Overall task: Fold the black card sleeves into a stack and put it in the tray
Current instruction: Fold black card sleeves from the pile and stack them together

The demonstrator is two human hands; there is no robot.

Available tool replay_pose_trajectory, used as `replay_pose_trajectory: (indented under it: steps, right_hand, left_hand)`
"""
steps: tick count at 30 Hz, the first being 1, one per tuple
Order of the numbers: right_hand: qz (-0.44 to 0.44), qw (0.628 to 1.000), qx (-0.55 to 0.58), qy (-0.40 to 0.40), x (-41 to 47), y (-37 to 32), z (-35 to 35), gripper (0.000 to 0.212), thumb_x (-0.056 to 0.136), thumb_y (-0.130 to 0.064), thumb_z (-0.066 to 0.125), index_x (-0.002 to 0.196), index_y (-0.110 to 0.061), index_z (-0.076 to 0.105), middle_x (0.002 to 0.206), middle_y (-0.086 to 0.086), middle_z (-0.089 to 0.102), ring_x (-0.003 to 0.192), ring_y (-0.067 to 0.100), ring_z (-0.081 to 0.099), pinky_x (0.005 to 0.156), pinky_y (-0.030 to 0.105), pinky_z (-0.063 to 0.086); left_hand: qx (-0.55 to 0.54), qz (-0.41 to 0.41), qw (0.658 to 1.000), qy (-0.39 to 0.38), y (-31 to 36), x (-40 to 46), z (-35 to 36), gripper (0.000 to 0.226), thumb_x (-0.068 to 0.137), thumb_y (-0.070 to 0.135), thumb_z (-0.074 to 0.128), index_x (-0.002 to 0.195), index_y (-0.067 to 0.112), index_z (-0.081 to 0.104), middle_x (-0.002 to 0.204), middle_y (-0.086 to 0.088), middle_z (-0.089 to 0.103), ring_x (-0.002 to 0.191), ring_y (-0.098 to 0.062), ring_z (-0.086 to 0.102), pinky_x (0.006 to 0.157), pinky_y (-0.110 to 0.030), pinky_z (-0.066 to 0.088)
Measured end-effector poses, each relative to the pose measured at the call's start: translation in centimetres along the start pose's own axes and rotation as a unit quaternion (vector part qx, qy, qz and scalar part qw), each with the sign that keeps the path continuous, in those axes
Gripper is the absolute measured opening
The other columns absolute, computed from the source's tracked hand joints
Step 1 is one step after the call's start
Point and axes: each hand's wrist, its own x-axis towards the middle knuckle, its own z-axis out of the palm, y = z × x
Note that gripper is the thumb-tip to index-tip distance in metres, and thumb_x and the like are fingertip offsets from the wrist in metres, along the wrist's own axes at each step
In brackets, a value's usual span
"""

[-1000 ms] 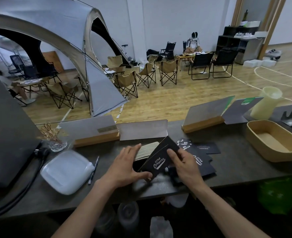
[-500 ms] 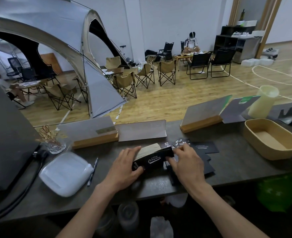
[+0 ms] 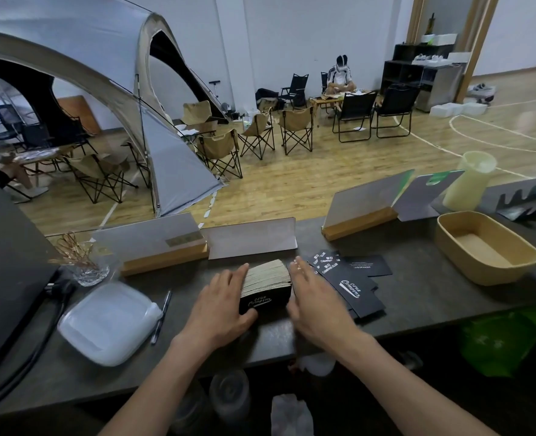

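A stack of folded black card sleeves (image 3: pixel 266 283) stands on edge on the dark counter, tan edges up and white script on the near face. My left hand (image 3: pixel 221 305) presses flat against the stack's left side, thumb at its near face. My right hand (image 3: pixel 315 305) hovers just right of the stack, fingers spread, slightly blurred and holding nothing. Several unfolded black sleeves (image 3: pixel 348 283) with white print lie flat to the right, partly under my right hand. The tan oval tray (image 3: pixel 524 261) sits at the far right of the counter with nothing in it.
A white lidded plastic box (image 3: pixel 107 322) and a pen (image 3: pixel 162 316) lie to the left. A glass dish (image 3: pixel 88 269) and a black cable (image 3: pixel 49 313) sit further left. Sign holders on wooden bases (image 3: pixel 162 250) (image 3: pixel 359 212) line the counter's back edge; a pale cup (image 3: pixel 469 180) stands behind the tray.
The sleeve held open between both hands has been folded flat onto the stack. My right hand has come off the stack to its right side; my left hand stays against it.
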Motion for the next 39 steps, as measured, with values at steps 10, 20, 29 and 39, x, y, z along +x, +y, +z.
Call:
replay_pose_trajectory:
  steps: [10, 20, 29, 39]
  right_hand:
    - [0.252, 0.963, -0.091, 0.034, 1.1, 9.4, -4.7, 0.053, 0.067, -0.059, 0.074, 0.105, -0.022, 0.071, 0.106, 0.005, 0.07, 0.101, 0.029, 0.065, 0.078, 0.034, 0.052]
    - [0.292, 0.941, 0.072, 0.158, 2.7, 12.6, -7.8, 0.069, 0.071, -0.062, 0.078, 0.118, -0.013, 0.069, 0.11, 0.012, 0.073, 0.104, 0.034, 0.066, 0.082, 0.037, 0.05]
    - [0.319, 0.945, -0.068, 0.04, 3.0, 10.8, -6.4, 0.071, 0.063, -0.066, 0.081, 0.116, -0.02, 0.067, 0.108, 0.008, 0.068, 0.101, 0.03, 0.065, 0.079, 0.036, 0.053]
    - [-0.149, 0.989, 0.003, 0.006, 1.7, 2.1, -0.1, 0.075, 0.067, -0.027, 0.087, 0.131, -0.04, 0.051, 0.115, -0.007, 0.051, 0.106, 0.015, 0.054, 0.09, 0.035, 0.051]
  left_hand:
    - [-0.005, -0.005, 1.0, 0.006, 0.0, 0.2, 0.1, 0.082, 0.084, 0.051, 0.057, 0.154, 0.029, 0.021, 0.127, 0.002, 0.046, 0.117, -0.02, 0.044, 0.097, -0.036, 0.043]
    - [-0.01, -0.007, 1.0, 0.007, -0.1, 0.2, 0.1, 0.082, 0.083, 0.052, 0.057, 0.154, 0.03, 0.021, 0.127, 0.003, 0.046, 0.117, -0.019, 0.044, 0.097, -0.036, 0.045]
    - [-0.016, -0.003, 1.0, 0.005, -0.1, 0.2, 0.0, 0.085, 0.082, 0.053, 0.057, 0.154, 0.029, 0.019, 0.126, 0.004, 0.046, 0.117, -0.018, 0.044, 0.096, -0.035, 0.045]
    - [-0.077, -0.016, 0.997, -0.021, -0.3, 0.5, -0.3, 0.117, 0.065, 0.096, 0.048, 0.157, 0.032, 0.014, 0.132, 0.009, 0.039, 0.121, -0.011, 0.039, 0.103, -0.037, 0.044]
